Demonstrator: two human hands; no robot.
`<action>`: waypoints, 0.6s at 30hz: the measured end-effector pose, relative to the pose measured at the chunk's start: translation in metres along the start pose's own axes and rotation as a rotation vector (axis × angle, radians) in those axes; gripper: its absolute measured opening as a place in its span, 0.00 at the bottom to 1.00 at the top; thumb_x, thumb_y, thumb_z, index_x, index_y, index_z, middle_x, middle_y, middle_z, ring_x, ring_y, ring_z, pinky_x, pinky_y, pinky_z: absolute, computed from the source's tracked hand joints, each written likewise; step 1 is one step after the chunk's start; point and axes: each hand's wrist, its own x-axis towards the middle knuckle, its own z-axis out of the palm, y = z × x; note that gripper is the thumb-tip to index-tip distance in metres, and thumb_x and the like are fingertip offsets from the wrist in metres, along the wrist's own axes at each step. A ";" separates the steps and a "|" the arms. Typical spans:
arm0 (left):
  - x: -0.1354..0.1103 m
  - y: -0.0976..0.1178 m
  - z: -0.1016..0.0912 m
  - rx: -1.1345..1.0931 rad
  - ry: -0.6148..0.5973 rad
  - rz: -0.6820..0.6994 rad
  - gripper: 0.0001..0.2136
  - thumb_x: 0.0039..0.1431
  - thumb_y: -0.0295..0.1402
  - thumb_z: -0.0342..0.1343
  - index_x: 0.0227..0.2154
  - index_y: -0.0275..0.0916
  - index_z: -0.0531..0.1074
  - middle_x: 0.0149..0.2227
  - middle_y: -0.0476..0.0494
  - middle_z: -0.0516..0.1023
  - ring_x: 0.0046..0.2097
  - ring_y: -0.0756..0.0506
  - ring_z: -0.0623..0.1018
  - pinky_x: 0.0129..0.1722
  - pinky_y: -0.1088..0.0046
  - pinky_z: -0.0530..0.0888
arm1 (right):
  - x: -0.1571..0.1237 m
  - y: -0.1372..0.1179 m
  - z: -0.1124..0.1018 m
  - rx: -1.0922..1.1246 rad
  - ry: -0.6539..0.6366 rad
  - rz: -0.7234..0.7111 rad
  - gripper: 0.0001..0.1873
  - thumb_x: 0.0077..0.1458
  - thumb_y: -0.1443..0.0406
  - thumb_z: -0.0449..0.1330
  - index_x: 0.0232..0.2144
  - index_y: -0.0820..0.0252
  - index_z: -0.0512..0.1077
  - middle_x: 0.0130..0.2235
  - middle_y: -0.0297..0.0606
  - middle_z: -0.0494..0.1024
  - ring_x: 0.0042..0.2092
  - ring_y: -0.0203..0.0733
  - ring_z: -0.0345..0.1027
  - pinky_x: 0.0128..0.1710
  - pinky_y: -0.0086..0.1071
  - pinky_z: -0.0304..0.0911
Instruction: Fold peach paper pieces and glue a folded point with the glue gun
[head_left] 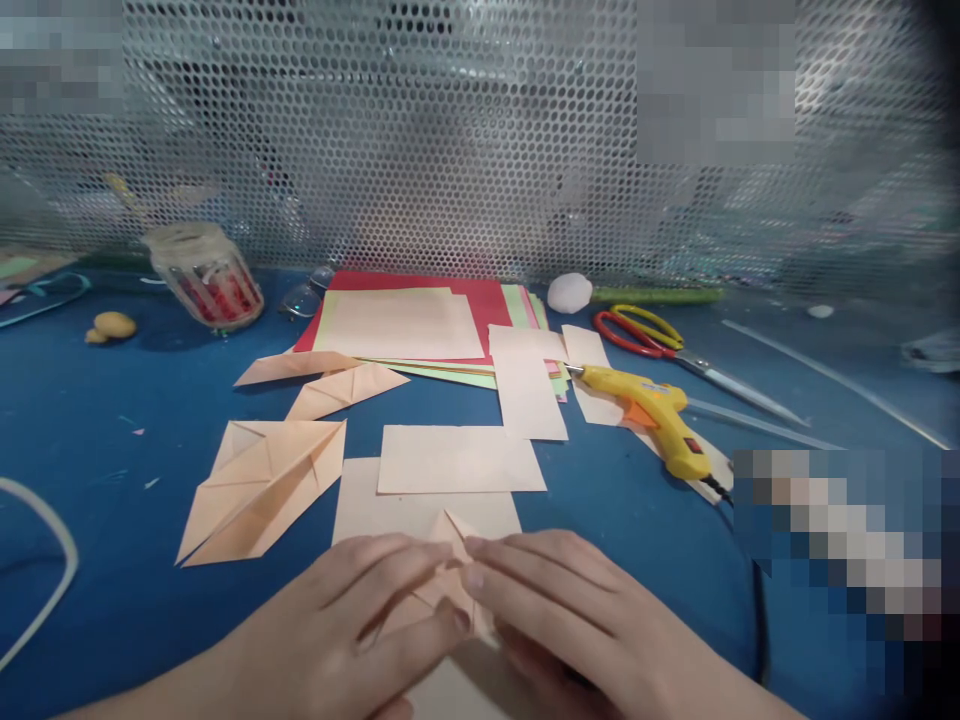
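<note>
Both hands were at the near edge of the blue surface [112, 440], meeting over a small folded peach paper [448, 560]. The paper lay on a plain peach sheet [375, 505], its pointed tip showing between the fingertips.

Left hand [360, 610]: fingers stretched out and flat on the paper, thumb pressed on the fold at the middle. Not closed round anything.

Right hand [570, 610]: fingers likewise spread flat, tips touching the paper beside the left fingers. It was pressing, not gripping. How the paper lay under the palms was hidden.

Judgement on the fold: it would go best with one hand pinning the paper so the edges stayed matched, and the other running a fingertip outward from the middle of the crease. The point should be lined up before any hard pressing, since the loose sheet underneath could slide.

Around: finished folded pieces [262, 485] to the left, more cut rectangles and a stack of coloured paper [397, 320] beyond. A yellow glue gun [652, 410] and scissors [652, 335] lay to the right, well apart from the hands.
</note>
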 end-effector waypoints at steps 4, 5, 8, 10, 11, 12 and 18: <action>-0.002 -0.001 0.002 -0.123 0.064 -0.090 0.18 0.71 0.26 0.43 0.58 0.44 0.69 0.58 0.46 0.72 0.57 0.46 0.69 0.61 0.73 0.62 | -0.005 0.001 0.005 -0.103 0.047 0.079 0.19 0.68 0.59 0.55 0.58 0.60 0.66 0.54 0.44 0.79 0.53 0.41 0.74 0.51 0.32 0.69; -0.002 -0.001 0.004 -0.153 0.069 -0.088 0.16 0.72 0.26 0.45 0.56 0.43 0.71 0.56 0.47 0.74 0.54 0.46 0.70 0.61 0.74 0.63 | -0.005 0.001 0.005 -0.125 0.038 0.090 0.21 0.68 0.56 0.54 0.58 0.59 0.65 0.54 0.44 0.79 0.52 0.42 0.75 0.50 0.33 0.70; -0.005 -0.002 0.007 -0.215 0.087 -0.058 0.14 0.73 0.26 0.45 0.55 0.38 0.71 0.52 0.47 0.77 0.52 0.46 0.70 0.59 0.76 0.64 | -0.004 0.002 0.004 -0.166 0.031 0.092 0.22 0.70 0.53 0.50 0.57 0.60 0.64 0.51 0.45 0.80 0.50 0.42 0.76 0.48 0.32 0.72; -0.007 -0.002 0.009 -0.279 0.140 -0.042 0.14 0.75 0.25 0.43 0.55 0.37 0.69 0.50 0.46 0.77 0.51 0.47 0.70 0.57 0.76 0.66 | -0.003 0.001 0.003 -0.188 0.069 0.086 0.22 0.71 0.52 0.48 0.55 0.61 0.63 0.48 0.48 0.80 0.50 0.42 0.76 0.47 0.30 0.72; -0.008 -0.003 0.009 -0.315 0.174 -0.041 0.14 0.76 0.26 0.41 0.55 0.38 0.69 0.49 0.46 0.78 0.50 0.48 0.71 0.56 0.76 0.68 | -0.003 0.001 0.003 -0.193 0.098 0.081 0.21 0.71 0.52 0.48 0.54 0.62 0.63 0.47 0.48 0.80 0.49 0.41 0.77 0.47 0.29 0.71; -0.009 -0.004 0.010 -0.348 0.206 -0.039 0.14 0.77 0.28 0.40 0.54 0.39 0.69 0.48 0.46 0.78 0.49 0.49 0.72 0.54 0.77 0.69 | -0.003 0.000 0.003 -0.190 0.131 0.078 0.20 0.71 0.53 0.48 0.53 0.62 0.63 0.46 0.48 0.80 0.48 0.41 0.77 0.47 0.28 0.71; -0.014 -0.011 0.014 -0.382 0.345 -0.175 0.14 0.75 0.28 0.46 0.57 0.47 0.71 0.33 0.53 0.78 0.36 0.53 0.76 0.37 0.84 0.73 | -0.004 -0.004 -0.002 -0.130 0.267 0.072 0.12 0.72 0.59 0.50 0.50 0.61 0.64 0.39 0.42 0.78 0.42 0.36 0.77 0.43 0.24 0.70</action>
